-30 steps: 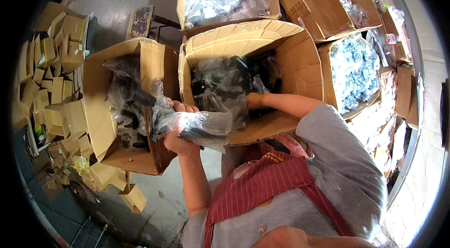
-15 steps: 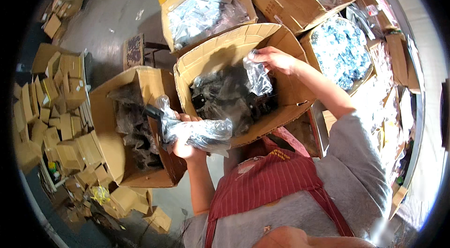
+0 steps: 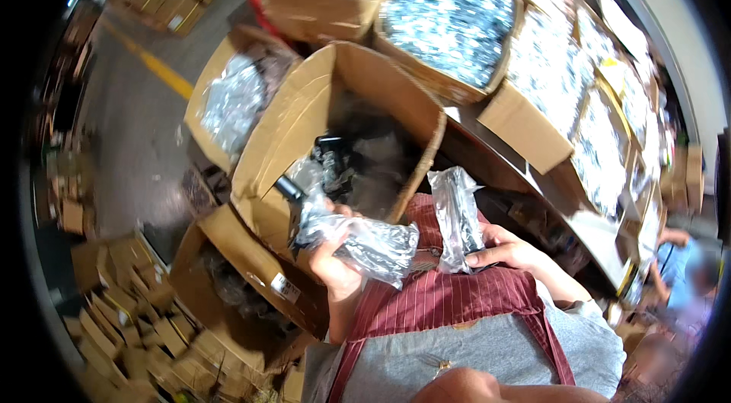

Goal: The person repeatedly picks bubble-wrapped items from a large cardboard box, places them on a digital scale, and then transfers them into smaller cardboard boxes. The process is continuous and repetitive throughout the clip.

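My left hand is closed round a clear plastic bag with dark contents, beside the near-left side of an open carton. A black cylindrical piece pokes up at the bag's upper left end. In front of my apron, my right hand pinches the lower end of a second clear plastic bag, held upright with something dark inside. Exactly what either bag contains cannot be made out. Black parts in plastic bags lie inside the middle carton, just beyond my hands.
A tilted carton with bagged parts stands at near left. Beyond are a carton of silvery bags and one of bluish packets. More filled cartons line the right. Folded cardboard is piled at left. Another person is at far right.
My right hand has come out of the middle carton with its bag and is now before my apron. My left hand still holds its bag. The whole view has swung to the right.
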The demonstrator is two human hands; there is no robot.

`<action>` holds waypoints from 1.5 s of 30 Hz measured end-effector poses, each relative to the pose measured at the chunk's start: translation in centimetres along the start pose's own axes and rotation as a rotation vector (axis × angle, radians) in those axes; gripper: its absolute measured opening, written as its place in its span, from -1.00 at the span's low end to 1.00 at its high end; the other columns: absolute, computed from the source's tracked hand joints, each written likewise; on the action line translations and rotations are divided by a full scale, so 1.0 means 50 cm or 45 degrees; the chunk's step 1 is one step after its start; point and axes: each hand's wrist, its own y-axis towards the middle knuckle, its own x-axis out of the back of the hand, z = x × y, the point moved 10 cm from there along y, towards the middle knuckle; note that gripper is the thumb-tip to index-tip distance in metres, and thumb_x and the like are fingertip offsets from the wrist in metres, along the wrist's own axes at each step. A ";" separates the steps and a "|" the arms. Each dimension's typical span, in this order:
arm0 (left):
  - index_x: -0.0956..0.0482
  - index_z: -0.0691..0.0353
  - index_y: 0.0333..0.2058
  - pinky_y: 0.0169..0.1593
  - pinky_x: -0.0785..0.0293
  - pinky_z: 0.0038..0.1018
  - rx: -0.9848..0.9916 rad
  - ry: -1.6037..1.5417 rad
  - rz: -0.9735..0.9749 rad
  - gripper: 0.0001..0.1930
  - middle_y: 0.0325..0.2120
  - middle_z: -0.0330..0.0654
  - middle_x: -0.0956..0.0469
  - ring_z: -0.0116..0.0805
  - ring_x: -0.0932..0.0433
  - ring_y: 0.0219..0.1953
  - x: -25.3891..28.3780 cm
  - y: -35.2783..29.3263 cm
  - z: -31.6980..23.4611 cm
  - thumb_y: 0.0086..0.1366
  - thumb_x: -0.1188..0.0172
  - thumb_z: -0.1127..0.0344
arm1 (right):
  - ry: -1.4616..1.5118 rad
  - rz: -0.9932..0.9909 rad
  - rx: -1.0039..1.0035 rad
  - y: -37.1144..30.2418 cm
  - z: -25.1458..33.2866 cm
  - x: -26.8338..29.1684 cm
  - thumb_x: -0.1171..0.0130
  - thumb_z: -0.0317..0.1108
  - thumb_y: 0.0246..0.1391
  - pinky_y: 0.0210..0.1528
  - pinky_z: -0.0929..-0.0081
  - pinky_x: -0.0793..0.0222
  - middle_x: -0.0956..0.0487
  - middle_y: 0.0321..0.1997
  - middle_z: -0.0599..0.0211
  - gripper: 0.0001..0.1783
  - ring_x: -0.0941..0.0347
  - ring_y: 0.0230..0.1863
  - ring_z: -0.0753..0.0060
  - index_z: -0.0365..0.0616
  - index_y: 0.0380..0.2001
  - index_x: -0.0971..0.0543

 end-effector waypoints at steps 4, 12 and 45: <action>-0.34 0.28 0.05 -0.08 -0.53 -0.18 0.503 0.059 0.250 -0.48 -0.27 0.05 -0.51 0.00 -0.56 -0.20 -0.126 -0.014 0.164 0.05 -0.13 0.43 | 0.299 -0.434 0.222 -0.105 -0.057 0.087 -0.18 -0.24 0.22 0.03 0.55 -0.36 -0.58 -0.09 0.41 -0.56 -0.47 -0.09 0.57 -0.21 0.09 -0.44; -0.47 0.29 -0.28 -0.07 -0.51 -0.28 1.374 0.161 0.530 -0.71 -0.32 -0.08 -0.51 -0.18 -0.48 -0.14 -0.311 -0.231 0.619 0.08 -0.28 0.26 | 0.798 -0.999 0.833 -0.392 -0.174 0.252 0.25 0.17 0.37 0.06 0.47 -0.34 -0.57 -0.03 0.28 -0.31 -0.48 -0.07 0.46 -0.27 0.13 -0.44; -0.44 0.35 -0.06 0.07 -0.53 -0.02 0.991 0.445 0.887 -0.58 0.06 0.17 -0.42 -0.01 -0.51 -0.01 -0.698 -0.226 1.322 0.05 -0.12 0.34 | 0.864 -1.885 1.018 -1.195 -0.560 0.962 -0.05 0.01 0.28 -0.40 0.45 -0.56 -0.44 0.09 0.13 -0.38 -0.52 -0.28 0.38 -0.33 0.14 -0.34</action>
